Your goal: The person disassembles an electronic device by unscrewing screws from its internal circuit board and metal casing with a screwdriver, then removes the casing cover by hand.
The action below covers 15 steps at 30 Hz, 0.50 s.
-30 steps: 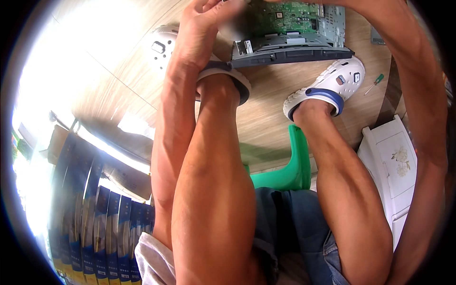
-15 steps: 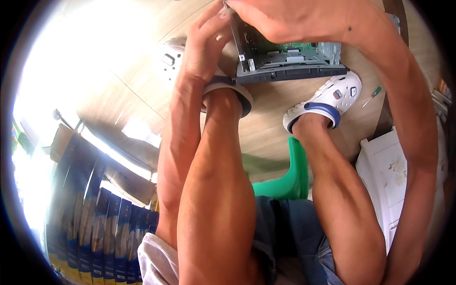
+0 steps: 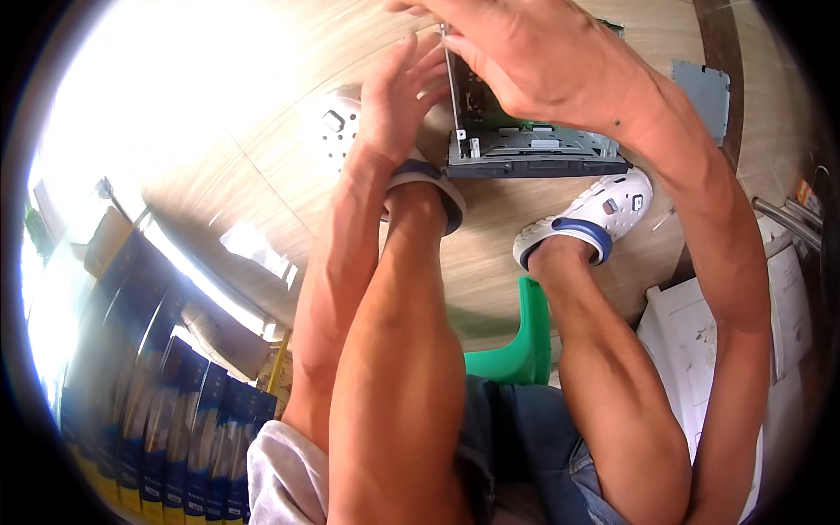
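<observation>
An open metal electronics case [image 3: 538,166] lies on the floor between my feet, its dark front edge facing me and a green circuit board partly showing inside. My left hand [image 3: 402,96] is beside the case's left side panel [image 3: 457,96], palm turned toward it, fingers apart and holding nothing visible. Over the case reaches my right hand [image 3: 534,66], covering much of the interior. Its thumb is at the top of the left panel, while a finger stretches out past it. The fingertips are partly cut off by the upper image edge.
White clogs [image 3: 604,206] on my feet flank the case. A grey metal plate [image 3: 703,101] lies at the right. The screwdriver's shaft [image 3: 663,220] shows beside my right forearm. A green plastic stool [image 3: 525,341] is beneath me. Blue-and-yellow boxes [image 3: 184,429] stand left, a white cabinet [image 3: 682,350] right.
My left hand has come away from the panel's top corner, its fingers spreading. My right hand sits slightly lower in view. The view has shifted, revealing more of the grey plate.
</observation>
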Tool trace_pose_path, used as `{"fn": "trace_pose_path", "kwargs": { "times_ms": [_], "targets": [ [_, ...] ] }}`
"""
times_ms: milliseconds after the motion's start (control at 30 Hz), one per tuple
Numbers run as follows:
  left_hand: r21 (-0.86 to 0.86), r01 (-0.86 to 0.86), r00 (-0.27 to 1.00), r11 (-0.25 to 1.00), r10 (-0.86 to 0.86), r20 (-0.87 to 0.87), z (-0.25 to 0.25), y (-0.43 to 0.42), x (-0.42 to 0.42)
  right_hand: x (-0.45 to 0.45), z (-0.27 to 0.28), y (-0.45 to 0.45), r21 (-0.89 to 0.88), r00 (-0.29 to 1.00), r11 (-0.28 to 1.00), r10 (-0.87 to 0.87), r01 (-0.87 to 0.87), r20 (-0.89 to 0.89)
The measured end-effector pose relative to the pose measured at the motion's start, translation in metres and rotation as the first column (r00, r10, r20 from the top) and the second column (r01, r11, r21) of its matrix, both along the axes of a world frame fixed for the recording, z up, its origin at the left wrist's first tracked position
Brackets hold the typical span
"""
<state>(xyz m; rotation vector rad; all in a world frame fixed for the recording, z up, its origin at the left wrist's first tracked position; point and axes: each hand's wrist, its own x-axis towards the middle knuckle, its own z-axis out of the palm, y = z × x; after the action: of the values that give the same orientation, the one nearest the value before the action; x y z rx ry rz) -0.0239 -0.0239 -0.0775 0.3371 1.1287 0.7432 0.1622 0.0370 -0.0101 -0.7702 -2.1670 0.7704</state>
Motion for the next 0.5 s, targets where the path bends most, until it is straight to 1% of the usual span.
{"fn": "trace_pose_path", "kwargs": {
  "times_ms": [33,100,167,233,267,300,333,367,433,467,500],
  "targets": [
    [-0.001,0.006,1.000,1.000,-0.006,0.006,-0.002,-0.001,-0.002,0.000,0.001,0.000,0.028,1.000,1.000,-0.014,0.013,0.028],
    [-0.003,0.015,1.000,1.000,-0.015,-0.003,-0.004,-0.002,-0.004,0.003,0.009,-0.003,0.115,0.958,0.993,-0.058,0.027,0.280],
    [-0.004,0.006,1.000,1.000,-0.006,-0.014,-0.007,-0.003,-0.004,0.004,0.017,-0.002,0.004,0.963,0.999,-0.032,0.032,0.268],
    [0.115,0.082,0.996,0.990,-0.078,-0.041,-0.011,-0.005,-0.006,-0.009,0.015,-0.003,0.001,0.986,0.992,-0.125,0.125,0.110],
    [0.118,0.083,0.996,0.989,-0.079,-0.043,-0.010,-0.004,-0.007,-0.027,0.008,-0.008,0.039,0.974,0.974,-0.221,0.224,-0.052],
    [0.121,0.085,0.996,0.989,-0.080,-0.044,-0.008,-0.004,-0.007,-0.030,0.004,-0.008,0.041,0.966,0.974,-0.214,0.222,-0.144],
    [0.068,0.046,0.999,0.997,-0.045,-0.025,-0.003,-0.002,-0.004,-0.033,0.001,-0.008,0.047,0.951,0.974,-0.203,0.219,-0.234],
    [0.014,0.008,1.000,1.000,-0.008,-0.007,0.000,-0.001,-0.001,-0.021,-0.004,-0.004,0.039,0.963,0.993,-0.098,0.111,-0.250],
    [0.018,-0.006,1.000,1.000,0.007,-0.020,0.003,-0.001,0.001,-0.007,-0.001,-0.003,0.017,0.993,1.000,0.005,-0.003,-0.119],
    [0.019,-0.013,1.000,1.000,0.014,-0.025,0.003,-0.001,0.002,-0.002,0.006,-0.005,0.001,1.000,1.000,0.004,-0.004,0.029],
    [0.014,-0.003,1.000,1.000,0.003,-0.021,0.003,-0.002,0.002,-0.001,0.013,-0.005,-0.031,0.990,1.000,0.008,-0.004,0.141]
  ]
}}
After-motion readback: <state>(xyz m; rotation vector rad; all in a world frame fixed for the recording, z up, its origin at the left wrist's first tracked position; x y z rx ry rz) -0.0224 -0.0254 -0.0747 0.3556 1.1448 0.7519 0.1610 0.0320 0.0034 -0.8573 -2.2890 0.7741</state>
